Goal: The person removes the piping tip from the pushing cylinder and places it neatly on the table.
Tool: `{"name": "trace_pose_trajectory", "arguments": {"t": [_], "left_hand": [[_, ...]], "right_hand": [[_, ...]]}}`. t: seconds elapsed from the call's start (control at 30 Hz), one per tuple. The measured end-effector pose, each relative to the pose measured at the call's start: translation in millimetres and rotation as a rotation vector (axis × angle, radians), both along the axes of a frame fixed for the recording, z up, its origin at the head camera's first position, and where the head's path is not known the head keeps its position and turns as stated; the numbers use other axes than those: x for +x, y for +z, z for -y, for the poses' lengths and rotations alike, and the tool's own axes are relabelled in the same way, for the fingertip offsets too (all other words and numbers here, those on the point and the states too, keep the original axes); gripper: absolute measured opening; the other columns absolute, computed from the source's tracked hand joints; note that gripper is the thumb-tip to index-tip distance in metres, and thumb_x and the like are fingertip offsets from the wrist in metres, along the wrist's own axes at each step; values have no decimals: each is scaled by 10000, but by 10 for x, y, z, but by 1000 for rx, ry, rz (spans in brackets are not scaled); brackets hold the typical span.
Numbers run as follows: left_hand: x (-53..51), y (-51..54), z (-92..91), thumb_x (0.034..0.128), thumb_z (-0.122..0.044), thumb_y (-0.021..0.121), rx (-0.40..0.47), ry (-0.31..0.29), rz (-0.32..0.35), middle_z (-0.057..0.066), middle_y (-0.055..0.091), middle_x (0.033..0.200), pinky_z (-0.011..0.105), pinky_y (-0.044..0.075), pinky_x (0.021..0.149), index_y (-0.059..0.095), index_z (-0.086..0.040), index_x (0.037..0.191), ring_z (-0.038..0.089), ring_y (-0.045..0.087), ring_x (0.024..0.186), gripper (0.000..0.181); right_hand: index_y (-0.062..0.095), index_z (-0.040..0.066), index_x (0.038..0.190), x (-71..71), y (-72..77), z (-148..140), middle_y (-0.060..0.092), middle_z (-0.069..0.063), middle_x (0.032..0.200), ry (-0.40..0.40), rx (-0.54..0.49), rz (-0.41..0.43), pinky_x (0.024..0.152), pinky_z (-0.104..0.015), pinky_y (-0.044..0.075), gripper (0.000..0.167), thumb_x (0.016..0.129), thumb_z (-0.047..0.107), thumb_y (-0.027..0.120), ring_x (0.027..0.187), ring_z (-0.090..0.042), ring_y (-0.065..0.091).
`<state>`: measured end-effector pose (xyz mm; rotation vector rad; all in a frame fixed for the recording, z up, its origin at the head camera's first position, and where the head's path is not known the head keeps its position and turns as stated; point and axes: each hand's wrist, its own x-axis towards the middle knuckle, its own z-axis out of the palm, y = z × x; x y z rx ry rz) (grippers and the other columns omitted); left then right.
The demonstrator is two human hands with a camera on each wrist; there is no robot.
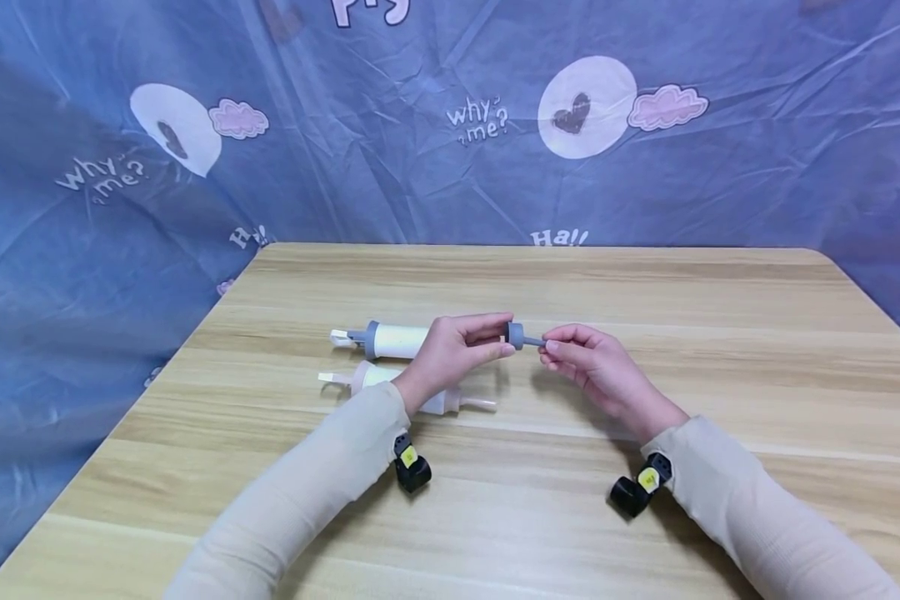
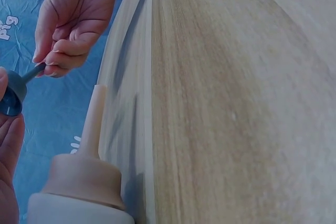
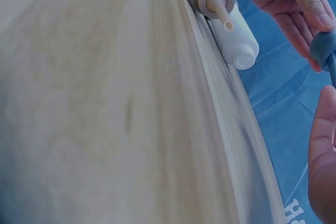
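Between my hands, a grey-blue nozzle cap [image 1: 516,335] is held above the table, its thin spout pointing right. My left hand [image 1: 457,343] pinches its wide end between thumb and fingers. With thumb and fingertips, my right hand [image 1: 596,367] pinches the spout's tip. Behind my left wrist lies a white tube with grey-blue fittings [image 1: 397,341]; in the right wrist view the white tube's near end [image 3: 239,45] has no nozzle on it. Closer to me, partly hidden by my left forearm, a white tube with pale pink fittings [image 1: 378,377] lies with its spout [image 2: 93,121] attached.
The wooden table [image 1: 720,350] extends under both arms, with its back edge near a blue printed cloth [image 1: 420,167]. Small black cameras are strapped at the left wrist [image 1: 411,467] and right wrist [image 1: 637,487].
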<state>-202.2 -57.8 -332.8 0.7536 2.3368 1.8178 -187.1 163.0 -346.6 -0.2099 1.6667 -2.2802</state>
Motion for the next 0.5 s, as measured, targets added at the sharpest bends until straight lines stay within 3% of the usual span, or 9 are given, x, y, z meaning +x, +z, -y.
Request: {"name": "trace_pose_trajectory", "arguments": {"t": [0.23,0.5], "left_hand": [[-1,-16,-5,810,-118,705,-3,-4,-10,113,636,1171,216,512,825,608,-58,1221,152,641,1013,426],[16,-11,-23,803,-81,705,-8,-18,-19,147,627,1169,215,513,821,585,3,1227,178,637,1022,449]], "right_hand": [[665,105,852,-4,21,16,667,-2,797,-24,3,6,707,-184,536,161,899,0,553,720,-70,645],[674,90,829,18,35,74,667,-16,810,-21,-36,-6,730,-177,530,201,890,-45,538,731,-71,649]]}}
